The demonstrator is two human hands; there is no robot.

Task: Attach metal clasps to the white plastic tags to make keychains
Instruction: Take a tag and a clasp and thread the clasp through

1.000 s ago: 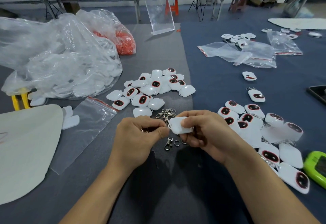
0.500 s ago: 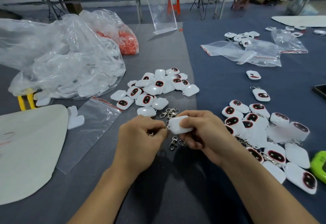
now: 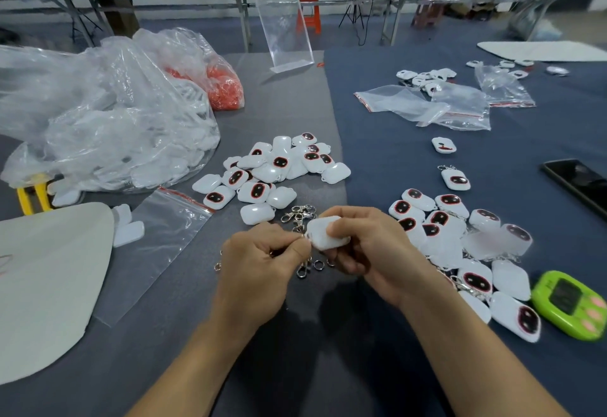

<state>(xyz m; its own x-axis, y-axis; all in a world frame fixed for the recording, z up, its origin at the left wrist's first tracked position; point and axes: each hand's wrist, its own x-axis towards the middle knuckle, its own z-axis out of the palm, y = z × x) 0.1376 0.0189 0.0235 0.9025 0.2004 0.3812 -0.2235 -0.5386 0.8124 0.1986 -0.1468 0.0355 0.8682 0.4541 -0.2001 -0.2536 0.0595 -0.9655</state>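
Note:
My right hand (image 3: 371, 252) pinches a white plastic tag (image 3: 323, 232) just above the table. My left hand (image 3: 259, 262) is closed on a metal clasp (image 3: 303, 267) whose lower end dangles below my fingers, its top pressed to the tag's left corner. Loose clasps (image 3: 299, 214) lie in a small heap just beyond my hands. A pile of white tags with red-ringed dark ovals (image 3: 272, 170) sits further back. Tags with clasps attached (image 3: 460, 236) are spread to the right.
A big clear bag of white tags (image 3: 98, 121) and a bag of orange pieces (image 3: 220, 88) lie at the left. An empty zip bag (image 3: 154, 242), a white board (image 3: 42, 285), a green timer (image 3: 571, 305), a phone (image 3: 581, 183) and more bags (image 3: 427, 104) surround the work area.
My hands stay together on the tag and clasp, shifting only slightly. The view has tilted a little, so the table contents sit lower in the frame.

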